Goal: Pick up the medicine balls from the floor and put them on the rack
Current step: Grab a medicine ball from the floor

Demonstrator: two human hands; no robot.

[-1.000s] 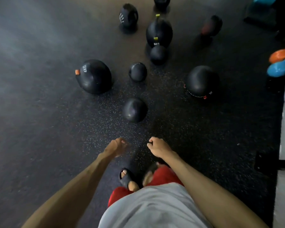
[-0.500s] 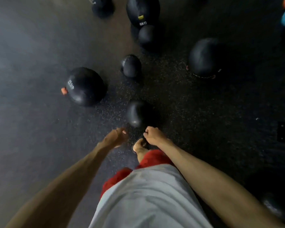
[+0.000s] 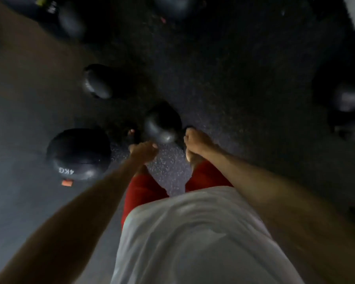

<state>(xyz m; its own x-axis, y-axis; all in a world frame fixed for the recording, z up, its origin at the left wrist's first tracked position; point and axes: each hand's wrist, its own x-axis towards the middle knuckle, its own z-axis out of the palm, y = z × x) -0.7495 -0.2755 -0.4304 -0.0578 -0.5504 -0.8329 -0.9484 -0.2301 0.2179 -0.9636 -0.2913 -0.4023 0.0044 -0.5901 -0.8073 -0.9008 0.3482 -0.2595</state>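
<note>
A small black medicine ball [image 3: 162, 125] lies on the dark rubber floor just in front of my feet. My left hand [image 3: 143, 150] hangs just below and left of it, fingers loosely curled, holding nothing. My right hand [image 3: 196, 140] hangs to the ball's right, fingers curled, also holding nothing. Neither hand touches the ball. A larger black ball marked 4KG [image 3: 78, 153], with an orange tab, sits to the left. Another small black ball [image 3: 97, 80] lies further ahead on the left. The frame is blurred and no rack shows.
More black balls lie blurred at the top left [image 3: 70, 23] and top middle [image 3: 174, 5]. Dark equipment [image 3: 348, 103] stands at the right edge. Open speckled floor [image 3: 244, 78] stretches ahead on the right. My red shorts and white shirt fill the lower middle.
The view has swung down and to the right. The small ball now lies between my two hands, and the 4KG ball has come close on my left. Both hands still hang without a hold.
</note>
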